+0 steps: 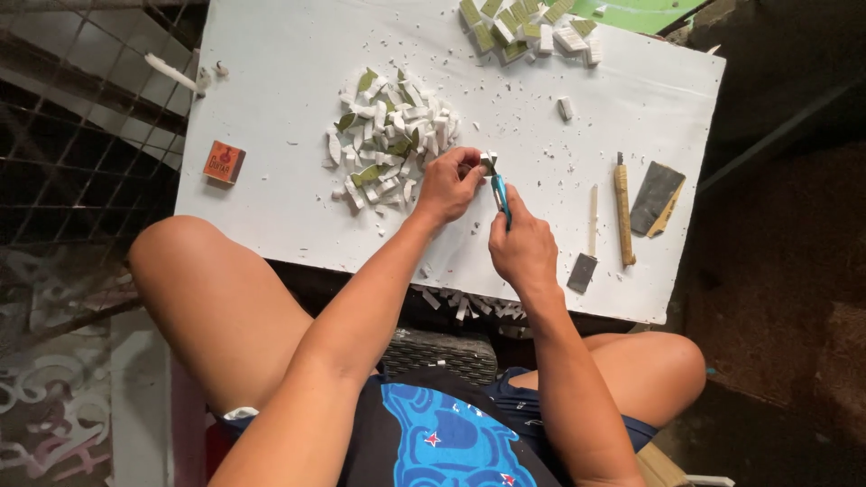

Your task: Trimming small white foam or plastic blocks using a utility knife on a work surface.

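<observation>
A single head-worn camera looks steeply down from above the person's chest, close to the work. The white rectangular counter (289, 81) fills the upper half of the frame, tilted slightly. The person's bare knees and forearms run up from the lower edge toward the centre. No second view shares the scene.

Your left hand (446, 185) is curled in a tight grip, fingertips pinched together and pointing right, forearm stretched forward and bare. Your right hand (521, 245) sits just beside it, fist closed, thumb up, wrist bent slightly inward.
</observation>
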